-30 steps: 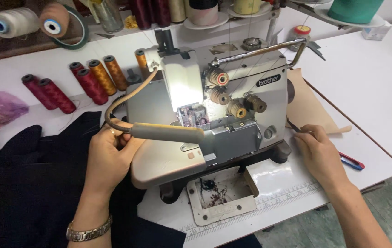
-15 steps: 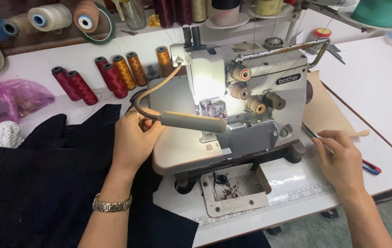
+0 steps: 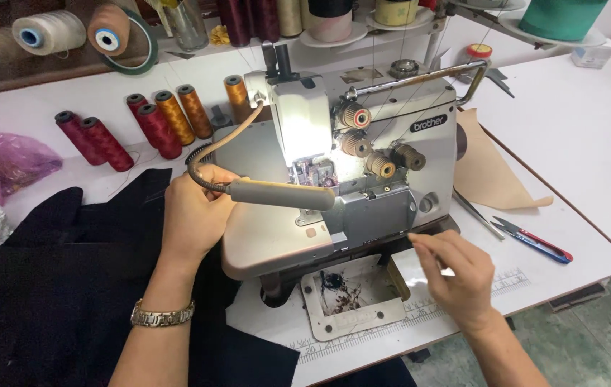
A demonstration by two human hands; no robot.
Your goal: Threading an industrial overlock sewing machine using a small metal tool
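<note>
At nine o'clock a pink plastic bag (image 3: 4, 163) lies on the white desk (image 3: 570, 136), and dark navy fabric (image 3: 47, 287) spreads from eight o'clock toward the middle, looking soft and limp, likely to slide and bunch unless taken flat by an edge. Above it, at ten to eleven o'clock, red and gold thread cones (image 3: 149, 122) stand in a row. The left hand (image 3: 194, 211), with a metal watch (image 3: 163, 314) at the wrist, is curled around the gooseneck lamp (image 3: 277, 192) where the flexible hose meets the grey lamp head; that hose should bend stiffly and hold its pose, so the junction seems the sound place to grip. The overlock sewing machine (image 3: 363, 158) sits at the centre, heavy and fixed, its needle area lit. At five o'clock the right hand (image 3: 456, 269) hovers over the desk just in front of the machine, fingers loosely pinched; whether it holds a thread cannot be told. Thread snips (image 3: 535, 240) lie at four o'clock, beside a tan paper piece (image 3: 488, 172).
</note>
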